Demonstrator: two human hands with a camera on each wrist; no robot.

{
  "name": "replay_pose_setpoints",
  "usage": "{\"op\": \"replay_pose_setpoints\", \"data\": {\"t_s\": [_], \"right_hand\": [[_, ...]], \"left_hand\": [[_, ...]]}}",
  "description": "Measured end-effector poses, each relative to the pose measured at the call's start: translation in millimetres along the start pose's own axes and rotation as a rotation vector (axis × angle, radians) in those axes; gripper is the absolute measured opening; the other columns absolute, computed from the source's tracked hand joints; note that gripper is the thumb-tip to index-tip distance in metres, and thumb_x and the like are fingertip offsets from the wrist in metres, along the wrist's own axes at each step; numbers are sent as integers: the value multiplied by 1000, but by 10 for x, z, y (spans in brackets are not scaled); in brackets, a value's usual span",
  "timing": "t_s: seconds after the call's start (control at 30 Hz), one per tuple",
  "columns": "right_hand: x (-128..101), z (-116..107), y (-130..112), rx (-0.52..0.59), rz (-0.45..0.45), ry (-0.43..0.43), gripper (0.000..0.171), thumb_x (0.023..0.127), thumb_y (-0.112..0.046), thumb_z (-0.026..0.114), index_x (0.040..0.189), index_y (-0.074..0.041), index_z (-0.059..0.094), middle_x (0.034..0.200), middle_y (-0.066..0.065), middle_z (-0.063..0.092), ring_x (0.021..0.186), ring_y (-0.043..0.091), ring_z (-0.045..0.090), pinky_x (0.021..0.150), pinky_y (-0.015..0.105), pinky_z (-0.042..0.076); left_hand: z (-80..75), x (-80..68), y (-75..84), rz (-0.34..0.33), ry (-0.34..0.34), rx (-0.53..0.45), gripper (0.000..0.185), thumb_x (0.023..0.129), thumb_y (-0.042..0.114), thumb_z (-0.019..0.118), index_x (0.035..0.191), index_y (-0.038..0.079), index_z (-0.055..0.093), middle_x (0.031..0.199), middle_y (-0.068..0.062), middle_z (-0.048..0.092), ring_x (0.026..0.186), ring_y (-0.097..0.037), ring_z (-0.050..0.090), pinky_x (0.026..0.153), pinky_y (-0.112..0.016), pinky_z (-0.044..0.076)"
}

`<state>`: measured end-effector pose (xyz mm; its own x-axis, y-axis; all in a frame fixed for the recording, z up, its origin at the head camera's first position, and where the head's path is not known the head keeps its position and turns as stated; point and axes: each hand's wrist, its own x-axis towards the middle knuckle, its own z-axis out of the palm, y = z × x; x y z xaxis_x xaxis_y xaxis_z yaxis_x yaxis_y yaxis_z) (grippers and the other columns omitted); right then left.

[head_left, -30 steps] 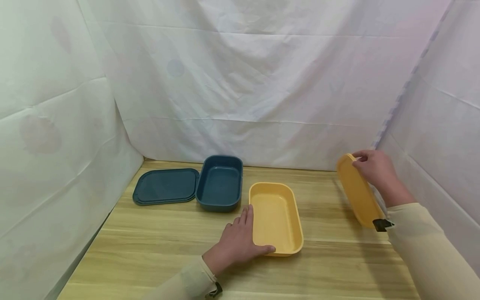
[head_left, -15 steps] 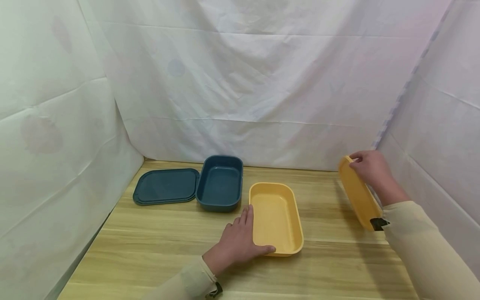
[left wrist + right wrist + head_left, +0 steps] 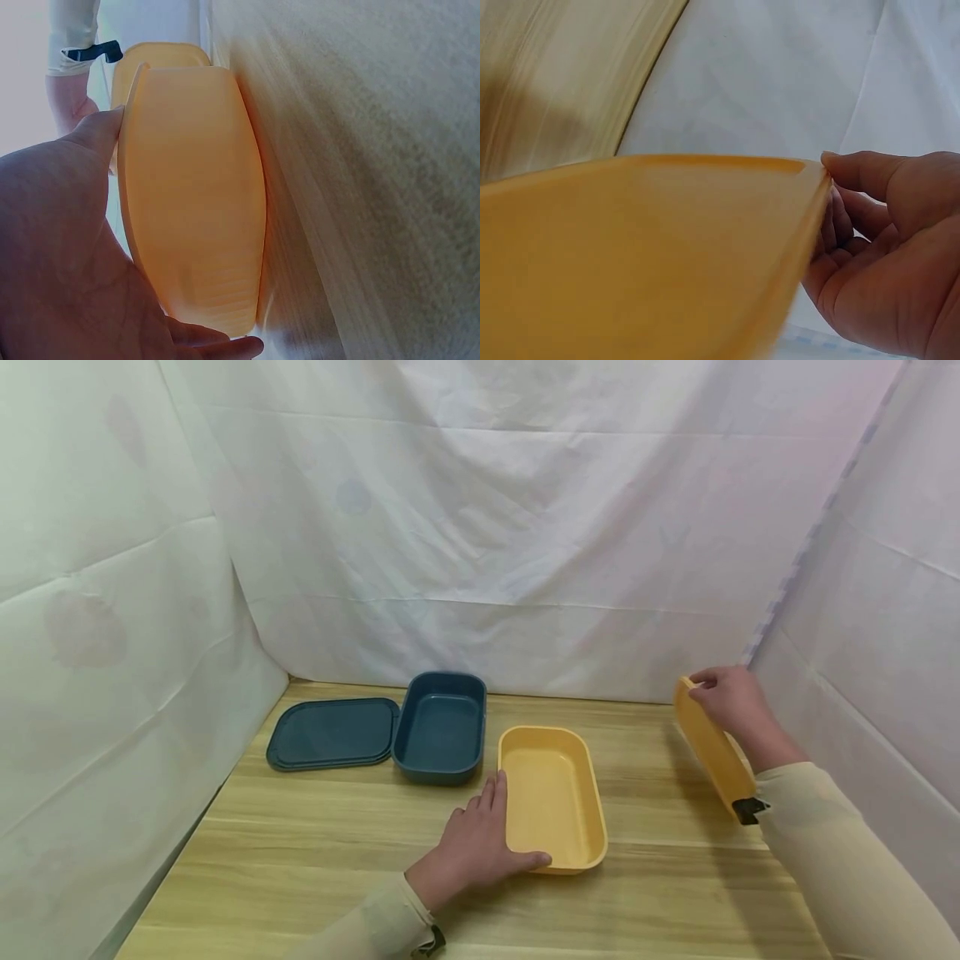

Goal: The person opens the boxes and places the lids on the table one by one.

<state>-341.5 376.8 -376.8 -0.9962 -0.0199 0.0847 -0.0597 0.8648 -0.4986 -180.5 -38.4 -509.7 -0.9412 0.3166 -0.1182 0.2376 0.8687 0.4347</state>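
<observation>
My left hand (image 3: 474, 842) spans the near left corner of a yellow food container (image 3: 551, 793) that stands upright on the table. Its fingers lie straight along the left side and the thumb rests on the near rim. The left wrist view shows the container's outer wall (image 3: 195, 195) beside the palm. At the right, my right hand (image 3: 737, 702) pinches the far edge of a yellow lid (image 3: 708, 743), which is tilted steeply on edge. In the right wrist view the thumb is at the lid's corner, with the fingers partly hidden behind the lid (image 3: 652, 255).
A dark blue container (image 3: 442, 727) stands open behind the yellow one, to its left. Beside it a matching dark blue lid (image 3: 333, 732) lies flat. White cloth (image 3: 480, 527) hangs behind and at both sides of the wooden table (image 3: 315, 843).
The yellow lid has turned more edge-on to the head view as my right hand has shifted slightly left. My left hand and the yellow container have stayed in place.
</observation>
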Motion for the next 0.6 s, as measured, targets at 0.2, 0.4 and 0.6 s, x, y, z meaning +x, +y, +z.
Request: {"op": "replay_pose_setpoints", "data": {"t_s": [0.2,0.4,0.6], "right_hand": [[17,50,56,62,45,-27,37,108,-13,67,131,16,69,122,37,71,97,40,71,69,33,57],[37,116,115,97,78,-45,39,110,-15,64,133,15,69,124,36,70,99,39,71,72,35,58],[51,172,133,116,87,-54,39,110,-18,64,132,14,70,125,35,69,98,38,68,73,33,57]], "left_hand": [[-22,-19,10,-2,-5,-14,143,82,94,68,177,3,12,178,-23,29,153,-43,46,114,-62,46],[-34,-39,16,0,-3,-14,144,81,95,68,177,3,12,177,-23,30,153,-42,47,114,-62,47],[-36,-37,17,-3,0,-12,145,81,93,70,177,3,11,177,-23,30,152,-42,48,113,-62,47]]}}
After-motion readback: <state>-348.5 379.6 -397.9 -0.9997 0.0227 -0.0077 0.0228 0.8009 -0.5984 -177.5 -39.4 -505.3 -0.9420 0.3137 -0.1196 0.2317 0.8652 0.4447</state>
